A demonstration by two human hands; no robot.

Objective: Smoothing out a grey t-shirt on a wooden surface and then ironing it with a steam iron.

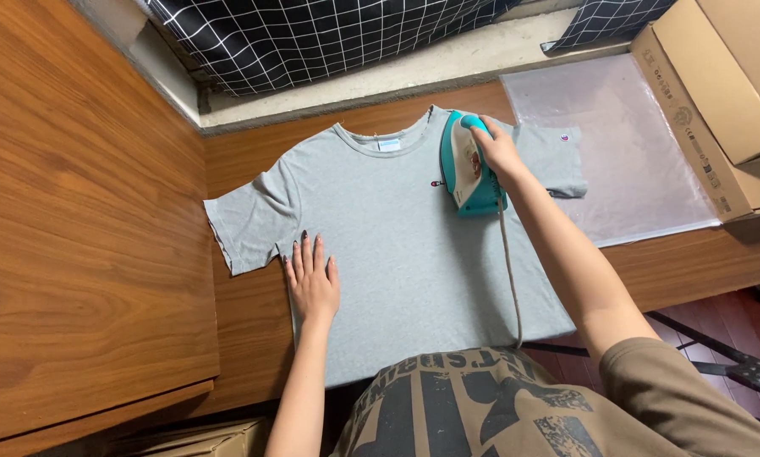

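A grey T-shirt [397, 228] lies flat, front up, on a wooden table [244, 338], collar toward the far wall. My right hand [496, 151] grips the handle of a teal and white iron [464, 169], which rests on the shirt's upper right chest near the shoulder. The iron's cord [510, 271] runs down across the shirt toward me. My left hand [312, 279] lies flat on the shirt's left side below the sleeve, fingers spread, holding nothing.
A clear plastic bag [617, 144] lies on the table to the right of the shirt. Cardboard boxes [727, 93] stand at the far right. A raised wooden surface [67, 211] borders the left. Black checked fabric [312, 34] lies beyond a pale ledge.
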